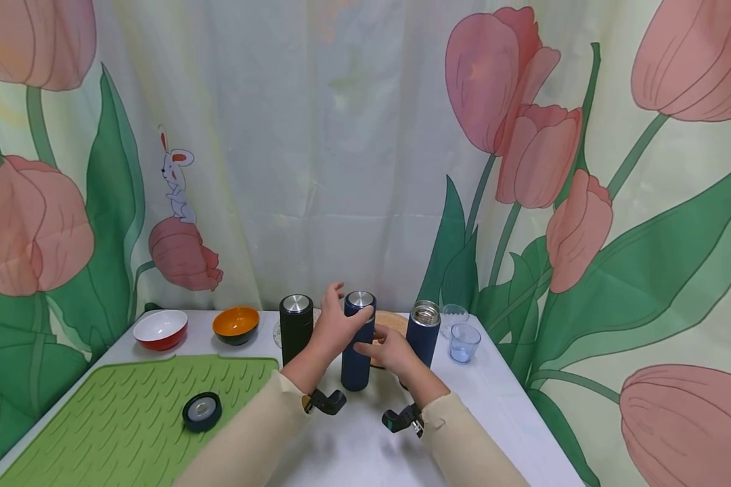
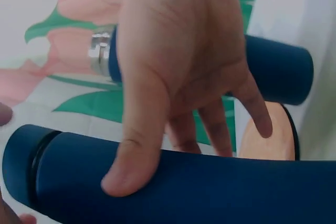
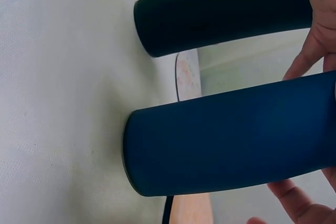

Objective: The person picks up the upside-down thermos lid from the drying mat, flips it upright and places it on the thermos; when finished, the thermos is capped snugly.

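Note:
A dark-blue thermos (image 1: 356,368) with a steel-topped lid (image 1: 361,299) stands in the middle of the table. Around that lid my left hand (image 1: 335,328) spreads its fingers, the thumb across the front; contact there is unclear. Lower down, my right hand (image 1: 396,352) holds the thermos, its thumb (image 2: 134,169) along the side and its fingers partly hidden behind. Just left stands a lidded black thermos (image 1: 295,328), partly covered by my left arm. Another blue thermos (image 1: 423,335), uncapped with a steel neck, stands beyond my right hand.
Left of my arms lies a green mat (image 1: 140,385) with a dark lid (image 1: 202,411) on it. A red-and-white bowl (image 1: 161,329) and an orange bowl (image 1: 235,325) stand behind. Glasses (image 1: 464,343) are at right, a round wooden board (image 1: 392,321) behind the bottles.

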